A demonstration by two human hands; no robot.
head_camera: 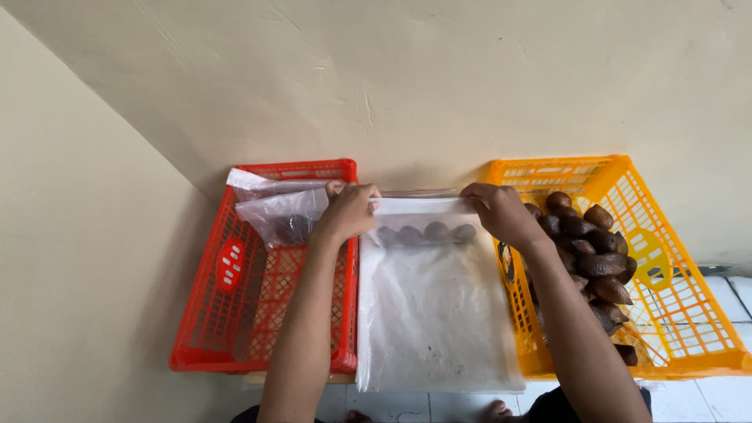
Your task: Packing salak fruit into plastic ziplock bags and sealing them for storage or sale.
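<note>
A clear plastic zip bag (435, 313) lies flat between two crates, with several dark round fruits (427, 233) lined up inside near its far end. My left hand (348, 210) pinches the bag's far left corner. My right hand (503, 213) pinches the far right corner, so both grip the sealing strip along that edge. The orange crate (689, 313) on the right holds several brown scaly fruits (595, 262). The red crate (235, 313) on the left holds a filled clear bag (283, 211) at its far end.
A beige wall rises straight behind the crates and along the left side. White floor tiles (732, 294) show at the lower right. My toes (493, 409) are visible at the bottom edge.
</note>
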